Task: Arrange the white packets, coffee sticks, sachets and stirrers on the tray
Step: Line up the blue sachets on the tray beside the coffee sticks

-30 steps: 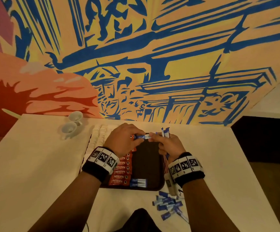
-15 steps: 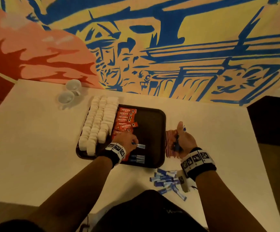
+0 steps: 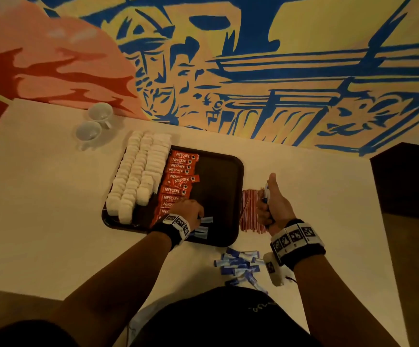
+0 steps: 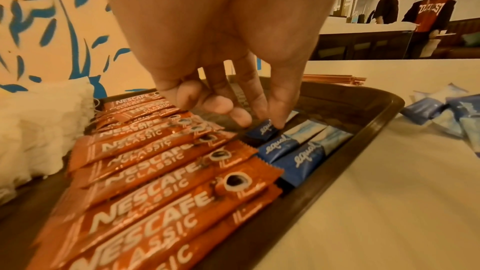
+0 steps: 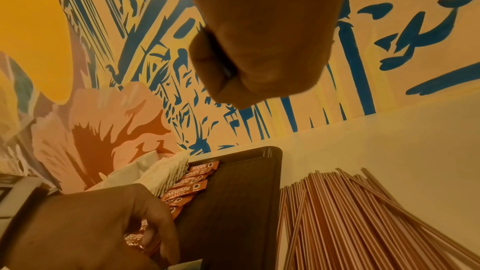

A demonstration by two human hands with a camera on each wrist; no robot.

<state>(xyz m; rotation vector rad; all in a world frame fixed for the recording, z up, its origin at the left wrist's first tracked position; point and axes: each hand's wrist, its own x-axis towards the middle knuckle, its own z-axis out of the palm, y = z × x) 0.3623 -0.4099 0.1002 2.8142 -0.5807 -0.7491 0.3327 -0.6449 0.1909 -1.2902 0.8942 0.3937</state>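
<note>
A dark brown tray [image 3: 222, 171] holds rows of white packets [image 3: 138, 174], a column of red coffee sticks [image 3: 178, 181] and blue sachets [image 3: 202, 232] at its near end. My left hand [image 3: 198, 216] is low over the tray and pinches one blue sachet [image 4: 262, 130] by its end, just beyond two lying sachets [image 4: 293, 151]. My right hand [image 3: 266, 204] is a fist round a small bundle of blue sachets [image 3: 267, 194], held above the red stirrers [image 3: 252, 211] on the table right of the tray. Only the closed fist [image 5: 233, 73] shows in the right wrist view.
Loose blue sachets [image 3: 241, 265] lie in a heap on the white table near my body. Two white cups [image 3: 100, 113] stand at the back left. A painted wall runs behind the table, and a dark cabinet [image 3: 408, 181] stands to the right. Two people [image 4: 415, 7] stand at a far counter.
My left hand took a blue sachet from the right hand and brought it down to the tray's near end. The right hand moved right, off the tray, over the stirrers.
</note>
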